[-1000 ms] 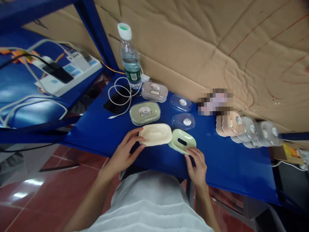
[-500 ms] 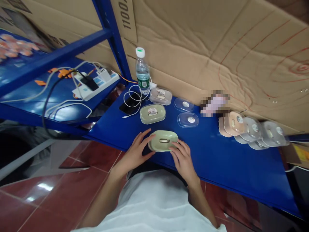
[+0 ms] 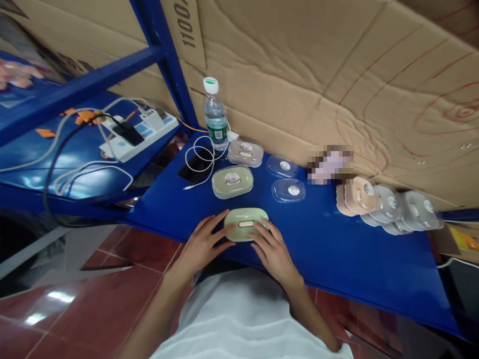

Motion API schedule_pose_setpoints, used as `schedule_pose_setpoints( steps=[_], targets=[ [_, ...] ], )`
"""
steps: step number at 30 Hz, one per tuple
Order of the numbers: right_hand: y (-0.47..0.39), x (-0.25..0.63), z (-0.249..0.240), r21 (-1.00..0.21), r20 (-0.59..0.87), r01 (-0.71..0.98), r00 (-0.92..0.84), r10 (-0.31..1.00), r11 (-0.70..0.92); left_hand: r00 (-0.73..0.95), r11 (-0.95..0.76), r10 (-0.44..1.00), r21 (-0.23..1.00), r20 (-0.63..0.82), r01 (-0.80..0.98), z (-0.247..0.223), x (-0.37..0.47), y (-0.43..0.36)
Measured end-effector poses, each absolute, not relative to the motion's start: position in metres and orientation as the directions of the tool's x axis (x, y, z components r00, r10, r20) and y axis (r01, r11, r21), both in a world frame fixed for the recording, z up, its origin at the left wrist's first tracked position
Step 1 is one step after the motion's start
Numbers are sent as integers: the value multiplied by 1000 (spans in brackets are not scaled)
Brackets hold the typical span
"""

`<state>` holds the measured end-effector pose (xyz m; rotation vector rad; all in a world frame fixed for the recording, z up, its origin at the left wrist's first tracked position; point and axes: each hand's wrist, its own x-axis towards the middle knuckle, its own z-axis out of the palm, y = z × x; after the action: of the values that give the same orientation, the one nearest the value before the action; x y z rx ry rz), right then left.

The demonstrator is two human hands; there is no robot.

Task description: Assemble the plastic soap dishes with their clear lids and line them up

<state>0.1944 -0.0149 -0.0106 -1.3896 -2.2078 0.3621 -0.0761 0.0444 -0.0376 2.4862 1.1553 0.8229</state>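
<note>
A green oval dish [image 3: 246, 225] with a pale slot piece at its middle lies near the front edge of the blue table [image 3: 337, 254]. My left hand [image 3: 204, 242] has its fingers spread at the dish's left end, some touching its rim. My right hand [image 3: 272, 247] rests with spread fingertips on the dish's right side. Behind it sits another green dish [image 3: 232, 182] under a clear lid with a round sticker. Two clear lids [image 3: 282, 166] lie to the right of that one, each with a sticker.
A water bottle [image 3: 216, 117], a phone [image 3: 194, 168] with a white cable and a grey-pink lidded dish [image 3: 245, 153] stand at the back left. Beige and grey lidded dishes [image 3: 385, 203] are stacked at the right. A power strip [image 3: 138, 137] lies on the left shelf.
The view has shifted slightly. The slot in the near dish now shows a pale piece where it looked darker before, and my right fingers reach further over the dish.
</note>
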Motion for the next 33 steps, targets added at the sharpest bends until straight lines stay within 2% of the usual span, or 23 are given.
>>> schedule_pose_setpoints(
  steps=[5,11,15,19,23,26,29,33],
  targets=[
    [1,223,1,-437,270,758,-404,874,485,524,-645,764,473,377,600,-34,-76,49],
    [55,305,6,-242,262,909,-276,925,339,544,-628,774,502,323,595,-28,-67,63],
    [72,335,-10,-202,274,935,-231,934,290,541,-620,779,522,317,586,-27,-58,71],
    [66,340,-25,-264,326,941,-119,938,211,570,-601,780,564,259,566,-20,-50,77],
    [64,334,-26,-389,296,911,-21,955,141,581,-545,795,629,176,555,-11,-41,84],
    [65,326,-20,-489,303,866,62,951,99,567,-515,807,667,165,538,-12,-33,89],
    [62,317,-11,-556,325,823,85,942,118,547,-499,819,688,175,527,-16,-27,90],
    [56,301,-2,-562,377,794,-6,926,234,564,-500,814,668,142,552,-19,-21,88]
  ],
)
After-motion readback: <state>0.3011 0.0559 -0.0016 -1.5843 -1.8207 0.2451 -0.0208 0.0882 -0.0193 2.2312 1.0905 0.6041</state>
